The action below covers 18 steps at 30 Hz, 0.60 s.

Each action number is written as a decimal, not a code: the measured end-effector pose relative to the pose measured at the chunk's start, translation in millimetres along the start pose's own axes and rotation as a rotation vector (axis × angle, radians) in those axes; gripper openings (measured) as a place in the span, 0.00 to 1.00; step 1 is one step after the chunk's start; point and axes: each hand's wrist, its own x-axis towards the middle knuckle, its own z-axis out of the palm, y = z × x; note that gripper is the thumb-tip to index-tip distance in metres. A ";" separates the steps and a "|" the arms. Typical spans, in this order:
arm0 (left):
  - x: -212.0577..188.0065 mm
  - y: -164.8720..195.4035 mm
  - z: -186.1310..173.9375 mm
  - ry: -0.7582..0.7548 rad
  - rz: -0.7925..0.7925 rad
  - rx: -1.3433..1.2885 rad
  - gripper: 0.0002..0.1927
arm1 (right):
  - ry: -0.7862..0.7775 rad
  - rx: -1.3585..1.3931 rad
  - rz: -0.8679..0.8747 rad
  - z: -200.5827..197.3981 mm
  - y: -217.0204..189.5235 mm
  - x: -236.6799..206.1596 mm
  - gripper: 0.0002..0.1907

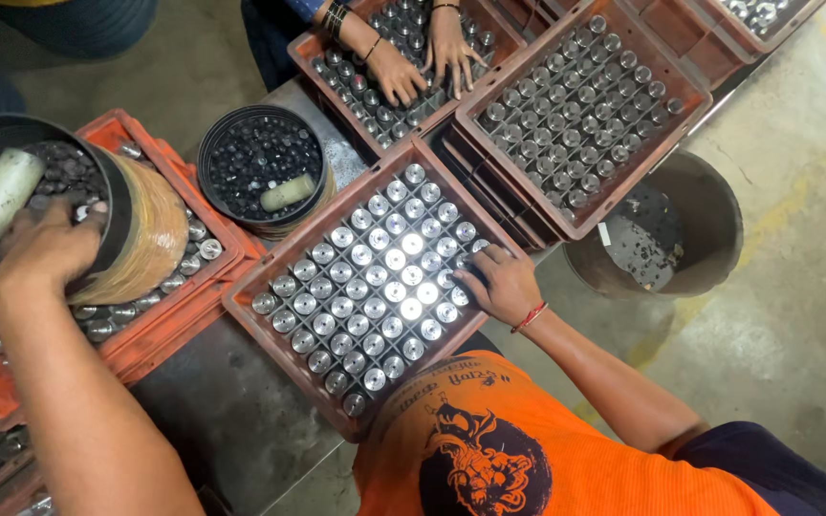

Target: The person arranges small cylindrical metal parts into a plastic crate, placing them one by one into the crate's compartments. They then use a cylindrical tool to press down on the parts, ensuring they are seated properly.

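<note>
The tub your left hand rests on sits at the left, on top of an orange crate of metal slugs. It is black-rimmed, round, and filled with small dark parts; a pale roller lies among them. Your fingers curl over the near rim. I cannot tell whether they grip anything inside. Your right hand is out of view.

The parts look like hard, smooth metal, likely slick and individually light. A full tub should be heavy, so I would take it by the rim on opposite sides, not by its tan wall. Pick the loose parts with your fingertips.

Just right of it stands a second tub, also holding dark parts. Beyond that, a middle crate on the tabletop holds upright shiny cylinders in rows. A co-worker's hand touches its right edge. At the top, another person's two hands press on cylinders in a further crate. A bucket stands on the floor at the right.
</note>
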 end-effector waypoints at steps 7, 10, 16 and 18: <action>12.2 -10.8 8.6 -0.003 0.207 -0.025 0.28 | -0.001 -0.028 0.005 -3.2 -2.1 1.2 0.17; 10.5 -14.2 10.0 0.060 0.335 -0.099 0.25 | -0.031 -0.002 0.009 -5.4 -1.7 1.9 0.16; -4.3 -19.1 18.9 0.411 0.424 -0.123 0.13 | -0.033 0.006 -0.003 -7.9 -0.4 3.0 0.15; -3.1 -21.1 22.3 0.572 0.462 -0.116 0.11 | -0.035 0.010 0.000 -8.0 0.0 2.9 0.16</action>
